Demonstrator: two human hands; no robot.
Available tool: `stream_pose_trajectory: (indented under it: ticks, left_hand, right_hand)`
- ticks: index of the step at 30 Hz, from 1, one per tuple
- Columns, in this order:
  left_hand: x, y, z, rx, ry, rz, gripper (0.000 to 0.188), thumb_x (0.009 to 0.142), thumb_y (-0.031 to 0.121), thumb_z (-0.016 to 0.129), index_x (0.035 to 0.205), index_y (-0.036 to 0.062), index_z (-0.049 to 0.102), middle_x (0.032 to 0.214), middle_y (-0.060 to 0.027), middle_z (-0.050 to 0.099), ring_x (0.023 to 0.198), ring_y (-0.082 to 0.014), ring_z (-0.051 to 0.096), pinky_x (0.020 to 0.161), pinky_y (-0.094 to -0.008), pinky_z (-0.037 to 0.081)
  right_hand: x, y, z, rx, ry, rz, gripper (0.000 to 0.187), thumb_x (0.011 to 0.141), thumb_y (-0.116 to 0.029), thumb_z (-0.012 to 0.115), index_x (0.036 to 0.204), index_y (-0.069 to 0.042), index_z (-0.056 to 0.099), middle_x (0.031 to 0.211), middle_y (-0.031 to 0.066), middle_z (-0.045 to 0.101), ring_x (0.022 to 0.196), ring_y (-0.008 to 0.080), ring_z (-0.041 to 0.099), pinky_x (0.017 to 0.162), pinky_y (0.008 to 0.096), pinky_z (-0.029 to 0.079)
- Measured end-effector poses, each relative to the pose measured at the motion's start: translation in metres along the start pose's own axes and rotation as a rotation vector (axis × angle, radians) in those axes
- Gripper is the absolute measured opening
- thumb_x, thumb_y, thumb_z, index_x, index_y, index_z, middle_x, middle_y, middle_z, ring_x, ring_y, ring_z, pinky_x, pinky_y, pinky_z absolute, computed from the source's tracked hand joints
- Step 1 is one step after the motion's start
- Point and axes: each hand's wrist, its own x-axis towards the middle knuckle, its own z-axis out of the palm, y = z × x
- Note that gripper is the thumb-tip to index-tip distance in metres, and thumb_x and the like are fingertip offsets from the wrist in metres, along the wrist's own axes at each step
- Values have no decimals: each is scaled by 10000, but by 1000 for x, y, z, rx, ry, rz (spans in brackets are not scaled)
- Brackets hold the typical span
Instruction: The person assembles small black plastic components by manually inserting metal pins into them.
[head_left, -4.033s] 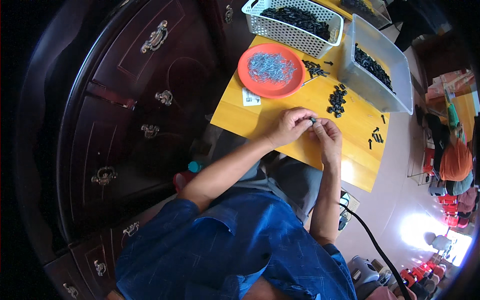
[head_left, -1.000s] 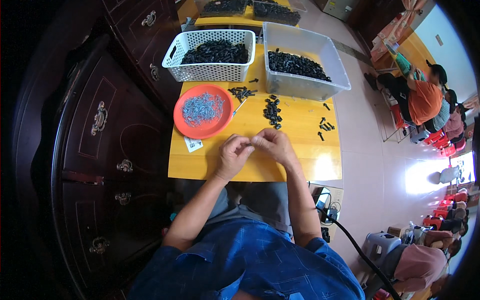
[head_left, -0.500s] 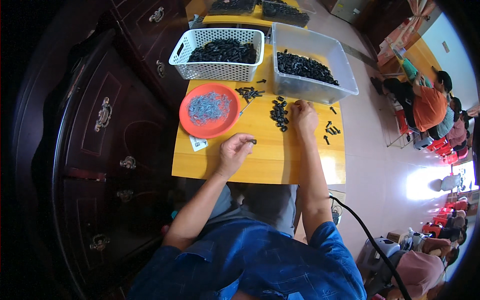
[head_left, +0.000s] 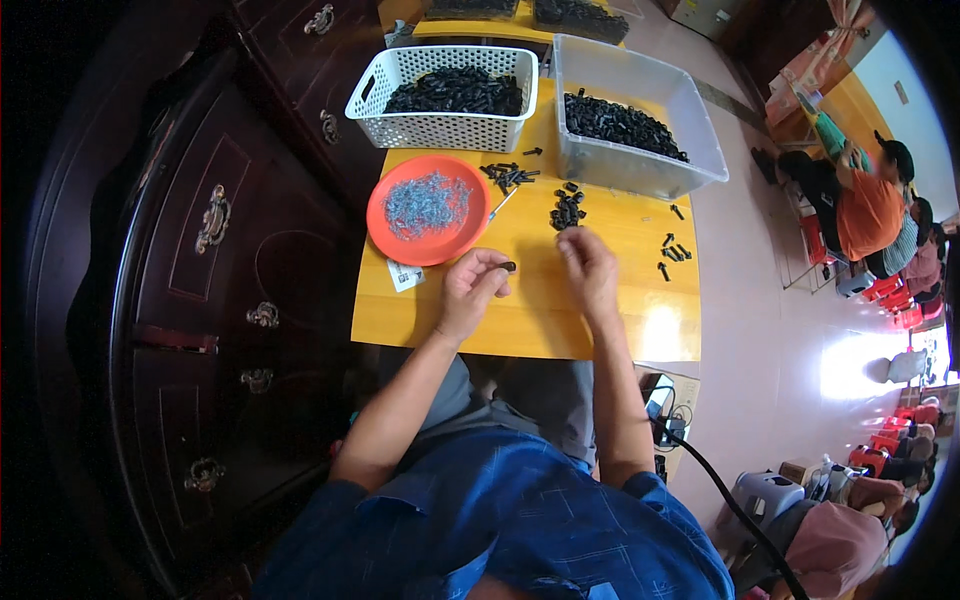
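Note:
My left hand (head_left: 468, 295) is closed in a pinch around a small black plastic piece (head_left: 509, 267), over the near part of the yellow table (head_left: 530, 325). To its right, my right hand (head_left: 592, 278) has its fingers drawn together at the near end of a pile of small black plastic pieces (head_left: 567, 208); whether anything is between them is hidden. A red-orange plate (head_left: 378, 217) beyond my left hand bears many thin silvery metal pieces (head_left: 428, 204). Beside the plate are several black stemmed pieces (head_left: 508, 177) and a thin pale-handled tool (head_left: 503, 203).
At the far side stand a white perforated basket (head_left: 440, 133) and a clear plastic bin (head_left: 640, 178), both holding black pieces. More stemmed black pieces (head_left: 675, 252) lie at the right edge. A dark wooden cabinet (head_left: 180, 270) borders the left. People sit farther right; a black cable (head_left: 720, 480) hangs beside my right arm.
My right hand has come nearer and left, from the pile's right side to its near end, and the pile looks shorter there. My left hand still pinches the black piece.

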Motion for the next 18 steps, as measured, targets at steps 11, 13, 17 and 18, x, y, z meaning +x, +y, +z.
stream_pose_trajectory:
  ticks: [11, 13, 17, 18]
  left_hand:
    - [-2, -8, 6, 133, -29, -1, 132, 971, 22, 630, 1102, 18, 646, 918, 9, 666, 757, -54, 633, 710, -219, 539]
    - [-2, -9, 5, 149, -45, 6, 136, 967, 15, 631, 1102, 15, 649, 923, 7, 666, 765, -55, 635, 716, -221, 542]
    - [-2, -10, 4, 159, -73, 20, 149, 956, -6, 632, 1102, 8, 655, 936, 2, 668, 799, -56, 641, 733, -230, 554]
    - [-2, -9, 4, 159, -74, 21, 149, 956, -6, 632, 1102, 8, 655, 936, 2, 668, 799, -56, 641, 733, -230, 554]
  right_hand:
    - [-40, -31, 13, 66, -155, 66, 70, 950, -36, 699, 997, 15, 698, 822, 37, 691, 749, 83, 628, 708, 246, 525]
    - [-39, -34, 10, 76, -158, 52, 70, 947, -39, 703, 991, 16, 699, 812, 38, 693, 739, 84, 630, 703, 248, 527]
    - [-36, -37, 7, 104, -183, 53, 115, 902, -86, 747, 978, -4, 717, 838, 143, 732, 750, 197, 724, 684, 322, 556]
    - [-35, -39, 6, 104, -182, 52, 115, 902, -86, 747, 978, -4, 717, 838, 143, 732, 750, 197, 724, 684, 322, 556]
